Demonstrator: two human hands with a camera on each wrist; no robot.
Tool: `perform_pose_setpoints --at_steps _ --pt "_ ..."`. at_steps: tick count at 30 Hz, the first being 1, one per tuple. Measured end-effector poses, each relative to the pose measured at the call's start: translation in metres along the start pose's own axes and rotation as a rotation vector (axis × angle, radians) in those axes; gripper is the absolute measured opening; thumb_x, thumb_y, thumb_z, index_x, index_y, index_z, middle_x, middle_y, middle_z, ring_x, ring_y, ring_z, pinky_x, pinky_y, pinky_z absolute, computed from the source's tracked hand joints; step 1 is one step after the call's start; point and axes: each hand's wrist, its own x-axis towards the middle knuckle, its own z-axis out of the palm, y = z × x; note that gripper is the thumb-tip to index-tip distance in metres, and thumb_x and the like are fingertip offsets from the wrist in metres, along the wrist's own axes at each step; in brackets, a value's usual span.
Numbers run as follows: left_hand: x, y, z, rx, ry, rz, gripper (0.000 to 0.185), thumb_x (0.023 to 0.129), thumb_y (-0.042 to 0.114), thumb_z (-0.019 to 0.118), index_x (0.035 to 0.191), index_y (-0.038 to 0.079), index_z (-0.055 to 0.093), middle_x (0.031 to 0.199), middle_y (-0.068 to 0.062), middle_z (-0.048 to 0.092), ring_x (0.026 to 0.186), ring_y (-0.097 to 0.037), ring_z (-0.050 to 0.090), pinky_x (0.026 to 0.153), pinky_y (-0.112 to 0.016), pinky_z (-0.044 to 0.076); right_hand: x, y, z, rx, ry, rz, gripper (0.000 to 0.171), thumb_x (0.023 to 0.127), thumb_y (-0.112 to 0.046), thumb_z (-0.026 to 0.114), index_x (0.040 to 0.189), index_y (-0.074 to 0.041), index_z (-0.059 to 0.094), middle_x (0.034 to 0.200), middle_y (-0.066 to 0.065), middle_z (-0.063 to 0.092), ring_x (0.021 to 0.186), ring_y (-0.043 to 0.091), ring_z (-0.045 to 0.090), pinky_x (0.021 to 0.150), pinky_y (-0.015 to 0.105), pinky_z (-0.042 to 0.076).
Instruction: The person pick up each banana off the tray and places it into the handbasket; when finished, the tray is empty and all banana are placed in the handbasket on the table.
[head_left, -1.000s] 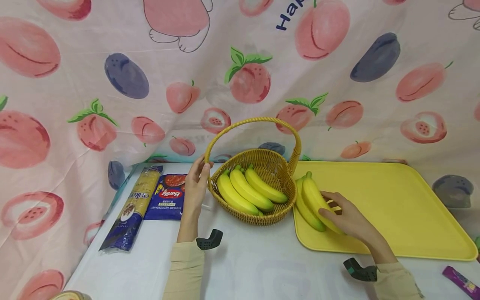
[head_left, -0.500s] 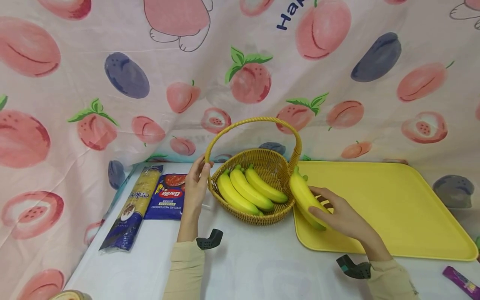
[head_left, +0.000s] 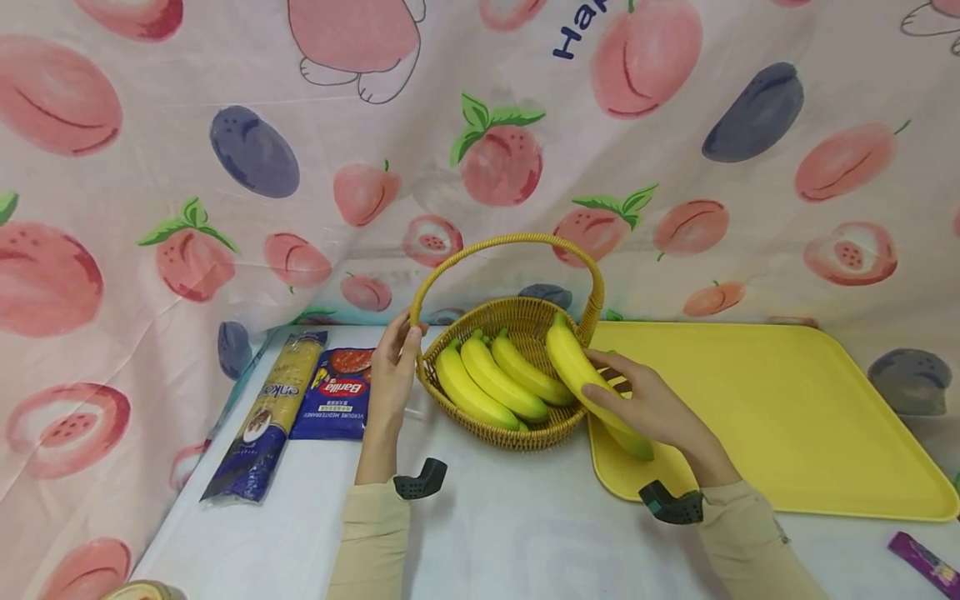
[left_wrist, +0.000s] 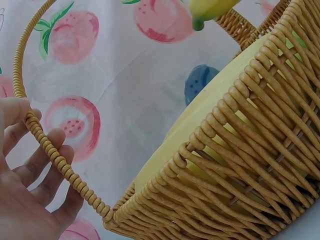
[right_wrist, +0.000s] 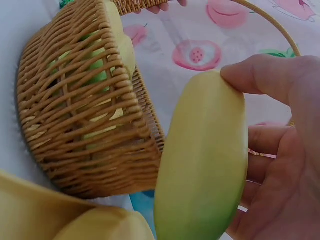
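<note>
A wicker basket (head_left: 495, 437) with a tall arched handle holds several yellow bananas (head_left: 495, 379) with green ends. My left hand (head_left: 393, 358) holds the left foot of the handle (left_wrist: 60, 162), thumb on one side and fingers behind. My right hand (head_left: 637, 396) pinches another banana (right_wrist: 200, 155) between thumb and fingers. That banana slants over the basket's right rim, its stem end above the inside. One more banana (right_wrist: 107, 225) lies on the yellow tray below it, mostly hidden in the head view.
A yellow tray (head_left: 780, 417) lies right of the basket. To the left are a spaghetti pack (head_left: 266, 417) and a blue Barilla pouch (head_left: 333, 396). A purple packet (head_left: 926, 562) sits at the lower right, part of a jar lid (head_left: 138, 592) at lower left. A fruit-print cloth (head_left: 480, 167) hangs behind.
My right hand has lifted the banana from the tray and carried it left and up over the basket's right rim. The left hand and the basket have stayed in place.
</note>
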Motion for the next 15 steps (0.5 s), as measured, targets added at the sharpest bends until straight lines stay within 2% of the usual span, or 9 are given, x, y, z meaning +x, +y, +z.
perform_pose_setpoints --at_steps 6,11,15 --pt "-0.001 0.001 0.001 0.004 0.003 0.001 0.041 0.1 0.024 0.046 0.14 0.013 0.044 0.131 -0.024 0.053 0.13 -0.022 0.043 0.11 -0.046 0.028 0.017 -0.006 0.002 0.008 -0.02 0.036 0.06 0.093 -0.043 0.056 0.142 -0.011 0.042 0.13 0.011 0.055 0.112 0.026 0.054 0.088 0.041 0.047" --pt "-0.001 0.001 0.001 0.019 0.009 0.004 0.04 0.1 0.024 0.046 0.139 0.014 0.045 0.128 -0.019 0.056 0.129 -0.02 0.043 0.11 -0.045 0.029 0.032 -0.011 0.005 -0.007 -0.046 0.05 0.062 0.092 -0.046 0.056 0.141 -0.011 0.043 0.123 0.011 0.059 0.109 0.025 0.055 0.086 0.04 0.047" --pt "-0.001 0.001 0.001 0.021 0.01 0.007 0.041 0.1 0.024 0.046 0.14 0.014 0.045 0.126 -0.016 0.057 0.129 -0.02 0.043 0.109 -0.044 0.03 0.045 -0.016 0.007 -0.025 -0.07 0.05 0.064 0.091 -0.048 0.056 0.141 -0.01 0.043 0.122 0.01 0.059 0.11 0.025 0.055 0.09 0.042 0.045"
